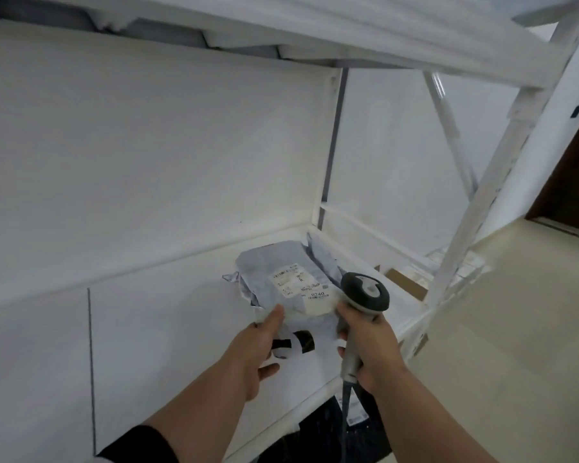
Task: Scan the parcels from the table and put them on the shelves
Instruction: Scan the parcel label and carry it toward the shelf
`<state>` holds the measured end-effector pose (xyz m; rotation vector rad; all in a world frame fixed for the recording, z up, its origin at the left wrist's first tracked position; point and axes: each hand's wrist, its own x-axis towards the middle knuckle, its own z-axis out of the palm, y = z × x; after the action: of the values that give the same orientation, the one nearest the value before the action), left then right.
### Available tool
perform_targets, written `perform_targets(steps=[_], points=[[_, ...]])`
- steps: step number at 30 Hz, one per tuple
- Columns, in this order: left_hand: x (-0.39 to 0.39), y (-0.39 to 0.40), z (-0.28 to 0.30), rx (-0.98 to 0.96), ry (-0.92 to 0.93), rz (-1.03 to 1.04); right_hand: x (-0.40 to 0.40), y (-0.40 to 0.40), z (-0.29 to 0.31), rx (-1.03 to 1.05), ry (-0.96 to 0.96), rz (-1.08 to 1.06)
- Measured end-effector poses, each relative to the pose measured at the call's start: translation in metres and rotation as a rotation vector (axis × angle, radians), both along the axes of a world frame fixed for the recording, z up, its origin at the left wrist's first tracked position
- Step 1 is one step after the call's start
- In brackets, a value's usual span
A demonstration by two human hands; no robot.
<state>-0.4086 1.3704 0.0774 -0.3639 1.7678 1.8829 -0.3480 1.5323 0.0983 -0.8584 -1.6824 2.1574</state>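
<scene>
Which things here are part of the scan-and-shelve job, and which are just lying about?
Job:
grey parcel, held by left hand
scanner, in right hand
white shelf

Lying about:
brown box beyond the shelf
dark parcel on the level below

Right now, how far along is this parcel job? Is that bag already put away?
Nearly put away: the grey mailer bag lies on the white shelf, its label facing up. In hand: the left hand grips its near edge, and the right hand holds the barcode scanner beside the label. Left: letting go. Whether more parcels wait on the table is out of view.
</scene>
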Motion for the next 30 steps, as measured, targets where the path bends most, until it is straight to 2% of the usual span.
perform_targets(steps=[5, 10, 14, 21, 26, 30], points=[[-0.035, 0.07, -0.01, -0.06, 0.031, 0.021, -0.049, 0.064, -0.014, -0.049, -0.019, 0.047], [-0.069, 0.11, -0.026, -0.21, 0.268, 0.141, -0.083, 0.093, -0.027, -0.138, -0.031, 0.067], [-0.098, 0.14, -0.033, -0.357, 0.447, -0.025, -0.111, 0.111, -0.029, -0.097, -0.044, 0.078], [-0.148, 0.169, -0.039, -0.605, 0.583, -0.395, -0.151, 0.131, -0.017, -0.072, -0.044, 0.219], [-0.178, 0.186, -0.04, -0.717, 0.574, -0.499, -0.174, 0.141, -0.012, -0.028, -0.064, 0.28], [-0.192, 0.193, -0.039, -0.656, 0.524, -0.499, -0.181, 0.142, -0.016, -0.043, -0.116, 0.282]])
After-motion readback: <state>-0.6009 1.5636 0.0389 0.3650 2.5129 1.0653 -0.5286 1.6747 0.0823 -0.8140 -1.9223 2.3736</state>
